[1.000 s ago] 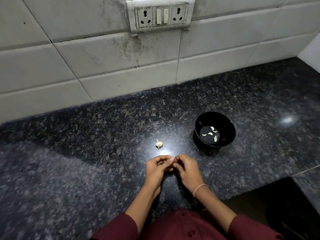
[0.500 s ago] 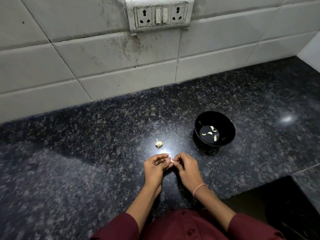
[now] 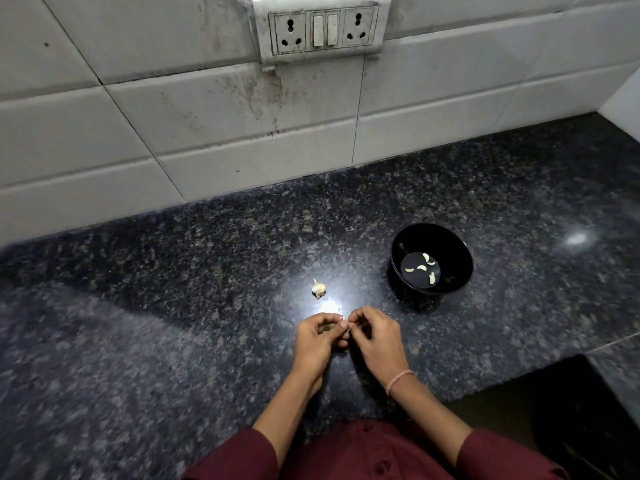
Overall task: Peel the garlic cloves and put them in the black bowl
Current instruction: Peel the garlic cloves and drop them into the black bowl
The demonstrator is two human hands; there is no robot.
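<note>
A small garlic clove is pinched between the fingertips of my left hand and my right hand, just above the dark granite counter. Most of the clove is hidden by the fingers. A partly stripped garlic bulb stands on the counter a little beyond my hands. To the right of it sits the black bowl, with several peeled cloves lying on its bottom.
A white tiled wall with a socket and switch panel backs the counter. Bits of pale garlic skin lie in the glare just ahead of my hands. A dark cut-out drops away at the counter's near right.
My hands have stayed together over the same spot, with only small finger movements on the clove. The bulb and bowl have not moved.
</note>
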